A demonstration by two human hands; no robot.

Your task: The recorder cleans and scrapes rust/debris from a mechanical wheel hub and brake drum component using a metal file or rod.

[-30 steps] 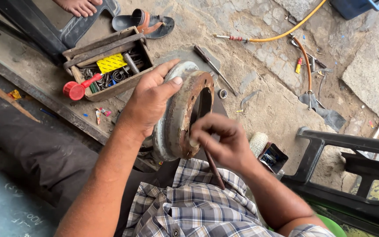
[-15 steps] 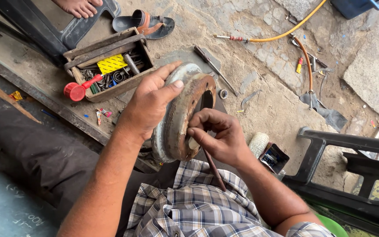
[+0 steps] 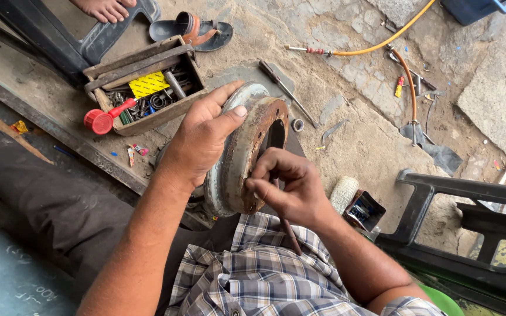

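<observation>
Lower centre of the frame: plaid shirt, both forearms rising from it. Just above, right hand closed around a thin reddish-brown tool, handle slanting down toward the shirt, tip hidden at the rusty brake drum's inner face. Left hand clasped over the drum's upper rim, thumb pressed on the rusted lip, fingers wrapped round the grey outer wall. Drum held upright on edge at mid-frame, open side facing right. Dark trousered leg across the lower left. Right of the hands, a pale ribbed roll lying just beside a small dark open box; black plastic chair frame filling the lower right. Upper left, wooden tray of metal parts with a yellow card and a red-capped tool at its near edge. Beyond the drum, a long screwdriver on sandy ground. Farther, sandal at top centre, bare foot at top left, orange hose curving toward the upper right, blue container in the corner.
</observation>
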